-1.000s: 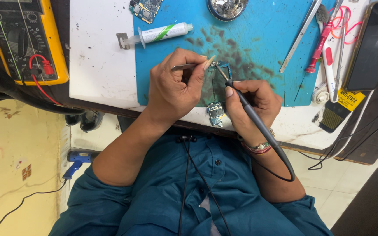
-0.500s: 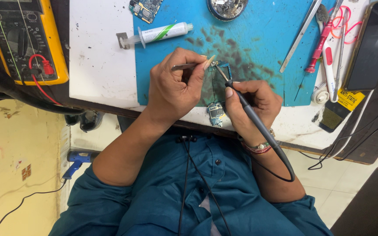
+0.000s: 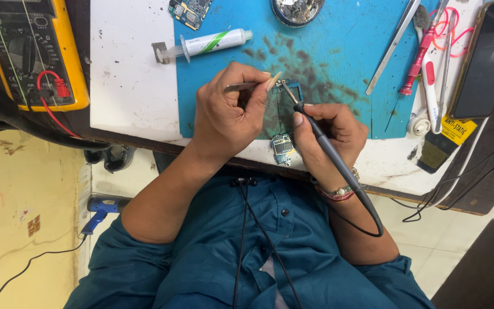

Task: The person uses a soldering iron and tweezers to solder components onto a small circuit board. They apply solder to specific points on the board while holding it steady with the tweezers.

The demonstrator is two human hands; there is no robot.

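Your left hand (image 3: 230, 111) pinches tweezers (image 3: 242, 87), your right hand (image 3: 330, 134) grips the soldering iron (image 3: 315, 134) — both tips meet on the circuit board (image 3: 286, 106) over the blue mat (image 3: 338, 63); a slip could scorch neighbouring parts.

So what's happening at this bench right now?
A person in a teal shirt is working on a small circuit board lying on a blue mat. The left hand holds tweezers to the board, and the right hand holds a soldering iron, its tip at the same spot. A syringe lies nearby.
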